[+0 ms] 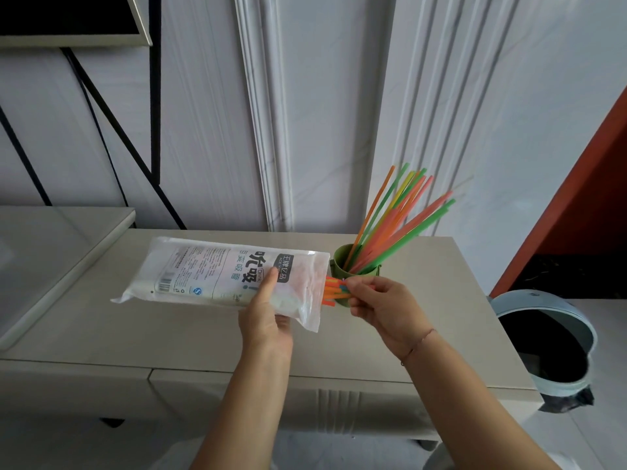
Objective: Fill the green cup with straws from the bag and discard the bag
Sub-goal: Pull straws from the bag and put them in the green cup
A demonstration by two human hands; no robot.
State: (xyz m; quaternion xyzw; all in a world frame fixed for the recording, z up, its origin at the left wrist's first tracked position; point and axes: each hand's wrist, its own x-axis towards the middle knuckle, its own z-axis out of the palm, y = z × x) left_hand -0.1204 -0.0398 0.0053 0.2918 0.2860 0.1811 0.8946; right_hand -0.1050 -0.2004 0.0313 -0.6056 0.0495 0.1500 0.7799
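A translucent white plastic bag with printed text is held level above the table, its open end pointing right. My left hand grips it from below near that end, thumb on top. Orange, blue and green straw ends stick out of the opening, and my right hand pinches them. Just behind them stands the green cup on the beige table. The cup holds several long straws in orange, green, yellow and pink, leaning up to the right.
A pale blue waste bin with a black liner stands on the floor right of the table. A second, glass-topped surface adjoins on the left. A white panelled wall and black metal frame rise behind.
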